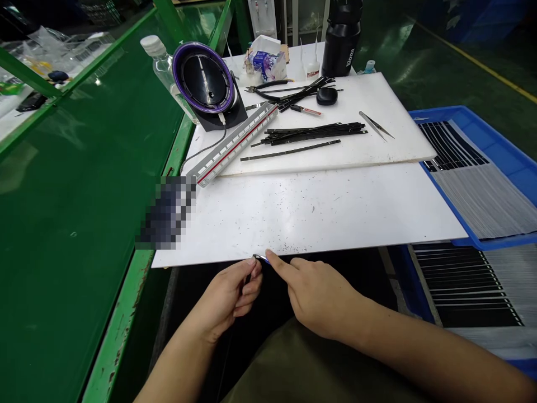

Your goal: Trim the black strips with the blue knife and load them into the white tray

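Just below the front edge of the white board (251, 218), my left hand (229, 294) is closed in a pinch on the end of a small dark strip (254, 256). My right hand (321, 294) grips a slim silver-and-blue tool (262, 258), its index finger stretched along it. The tool's tip meets or nearly meets the dark piece. Most of the tool is hidden by the fingers, so its exact kind does not show. Black strips (314, 133) lie in a loose bundle on the thick white slab (377, 106), with a single strip (289, 151) in front.
Tweezers (376, 125), cutting pliers (268, 85), a black case (326, 96) and a purple-rimmed fan (203, 78) sit farther back. A grey ruler-like bar (235, 145) lies slantwise. Blue trays (516, 143) of strips stand at right; dark specks dot the board.
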A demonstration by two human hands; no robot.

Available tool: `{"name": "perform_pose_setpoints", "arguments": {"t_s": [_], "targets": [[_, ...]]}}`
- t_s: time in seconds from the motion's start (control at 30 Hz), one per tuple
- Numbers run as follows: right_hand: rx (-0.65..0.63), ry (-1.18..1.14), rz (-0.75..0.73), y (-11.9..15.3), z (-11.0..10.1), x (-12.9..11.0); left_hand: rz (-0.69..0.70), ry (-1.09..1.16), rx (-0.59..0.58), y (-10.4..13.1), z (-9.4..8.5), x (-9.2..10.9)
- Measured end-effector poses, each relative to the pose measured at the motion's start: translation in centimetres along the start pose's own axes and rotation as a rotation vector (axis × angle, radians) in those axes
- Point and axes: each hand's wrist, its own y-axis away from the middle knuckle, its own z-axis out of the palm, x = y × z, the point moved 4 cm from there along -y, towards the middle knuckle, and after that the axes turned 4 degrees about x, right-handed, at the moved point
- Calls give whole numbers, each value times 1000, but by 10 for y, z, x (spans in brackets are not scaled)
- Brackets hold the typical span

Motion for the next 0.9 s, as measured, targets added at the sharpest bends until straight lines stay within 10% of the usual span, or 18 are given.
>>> {"name": "perform_pose_setpoints", "arguments": {"t_s": [0.9], "targets": [[-14,142,-16,1,0,-12,16,-2,71,1,3,0]]}}
